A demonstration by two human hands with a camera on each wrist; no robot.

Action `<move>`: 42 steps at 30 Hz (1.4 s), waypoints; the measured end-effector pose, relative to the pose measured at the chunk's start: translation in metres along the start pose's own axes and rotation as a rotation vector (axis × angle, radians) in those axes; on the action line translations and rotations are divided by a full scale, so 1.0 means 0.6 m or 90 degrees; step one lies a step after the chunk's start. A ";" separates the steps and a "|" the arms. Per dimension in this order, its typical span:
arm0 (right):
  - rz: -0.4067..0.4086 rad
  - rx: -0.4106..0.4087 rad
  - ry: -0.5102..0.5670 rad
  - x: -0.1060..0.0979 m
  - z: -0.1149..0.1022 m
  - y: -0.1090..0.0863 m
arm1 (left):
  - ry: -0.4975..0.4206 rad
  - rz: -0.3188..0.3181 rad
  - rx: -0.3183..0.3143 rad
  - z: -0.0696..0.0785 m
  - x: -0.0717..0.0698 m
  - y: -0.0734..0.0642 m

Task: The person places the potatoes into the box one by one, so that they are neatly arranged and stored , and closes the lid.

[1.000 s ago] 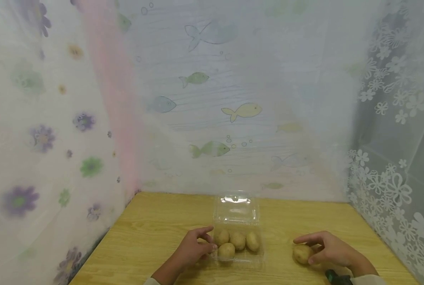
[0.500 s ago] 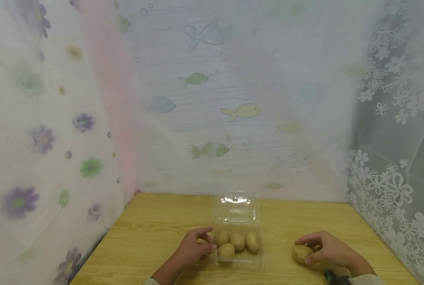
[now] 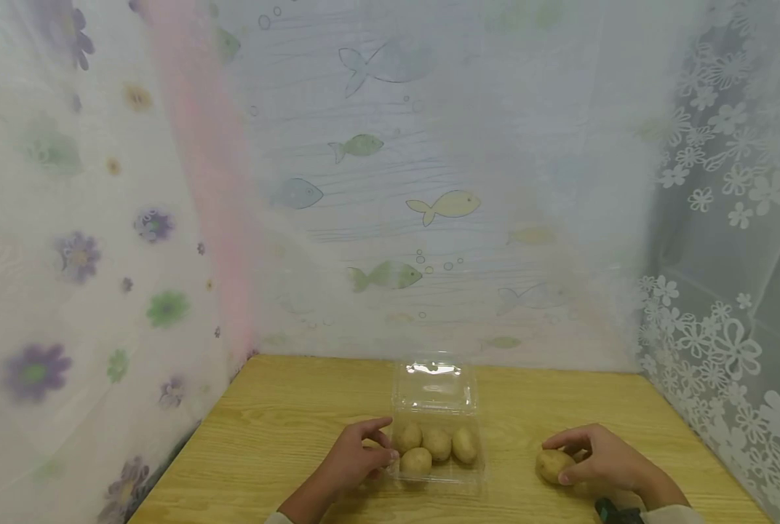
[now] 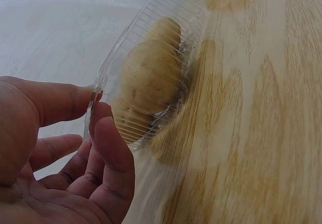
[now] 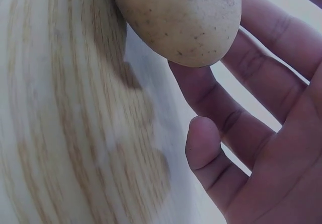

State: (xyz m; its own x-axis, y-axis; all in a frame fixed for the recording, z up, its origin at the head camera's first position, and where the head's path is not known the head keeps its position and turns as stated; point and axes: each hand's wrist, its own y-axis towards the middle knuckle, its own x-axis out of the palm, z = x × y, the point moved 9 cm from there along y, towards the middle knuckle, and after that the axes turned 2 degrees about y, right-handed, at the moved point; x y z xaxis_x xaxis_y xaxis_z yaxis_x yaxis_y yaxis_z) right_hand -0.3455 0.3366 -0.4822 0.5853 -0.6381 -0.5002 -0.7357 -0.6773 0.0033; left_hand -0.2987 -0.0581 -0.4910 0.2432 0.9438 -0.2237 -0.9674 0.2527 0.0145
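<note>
A clear plastic clamshell box point(image 3: 439, 479) stands on the table with its lid point(image 3: 434, 393) tipped back. Several potatoes point(image 3: 437, 442) lie inside it. My left hand point(image 3: 357, 455) pinches the box's left rim between thumb and fingers; the left wrist view shows this rim point(image 4: 106, 65) close up, with potatoes behind the ribbed wall. Off to the right, my right hand point(image 3: 615, 462) grips a single potato point(image 3: 555, 466) with thumb and fingers. In the right wrist view this potato point(image 5: 181, 20) is cut off by the top edge; whether it touches the table is unclear.
The wood-grain table point(image 3: 285, 393) ends at a curtain with fish drawings point(image 3: 442, 204) behind. Flowered sheets point(image 3: 167, 306) hang on the left and right. A dark strap-like device point(image 3: 615, 511) sits at my right wrist.
My right hand and its potato have shifted very slightly left. The left hand, the box and the potatoes inside look the same.
</note>
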 end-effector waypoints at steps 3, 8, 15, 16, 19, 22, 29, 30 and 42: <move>0.006 0.003 -0.002 -0.001 -0.002 0.002 | -0.003 0.000 -0.001 0.002 0.000 -0.001; 0.005 0.015 0.009 0.000 -0.004 0.002 | -0.002 0.002 0.005 0.004 0.001 -0.003; 0.010 0.021 -0.009 -0.001 -0.016 0.006 | -0.001 0.009 0.004 0.004 0.000 -0.003; 0.012 0.018 -0.014 -0.001 -0.019 0.006 | -0.001 0.008 0.005 0.004 0.000 -0.003; 0.023 0.012 -0.033 -0.003 -0.029 0.008 | 0.000 0.002 0.007 0.002 0.001 -0.003; 0.038 0.005 -0.057 -0.007 -0.039 0.011 | 0.001 0.000 0.006 0.001 0.001 -0.002; 0.058 -0.001 -0.073 -0.016 -0.061 0.021 | 0.012 0.005 0.007 -0.001 0.001 0.000; 0.060 -0.004 -0.075 -0.017 -0.065 0.023 | 0.012 0.006 0.008 -0.001 0.001 0.000; 0.089 -0.039 -0.127 -0.015 -0.107 0.041 | 0.006 0.009 0.005 0.001 0.002 -0.002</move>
State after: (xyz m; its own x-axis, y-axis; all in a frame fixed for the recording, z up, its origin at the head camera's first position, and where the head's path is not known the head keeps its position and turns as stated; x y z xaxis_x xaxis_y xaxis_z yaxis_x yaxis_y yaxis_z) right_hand -0.3469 0.3024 -0.4222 0.3957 -0.6466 -0.6522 -0.7791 -0.6123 0.1344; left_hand -0.2969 -0.0571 -0.4909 0.2288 0.9454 -0.2322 -0.9701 0.2412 0.0261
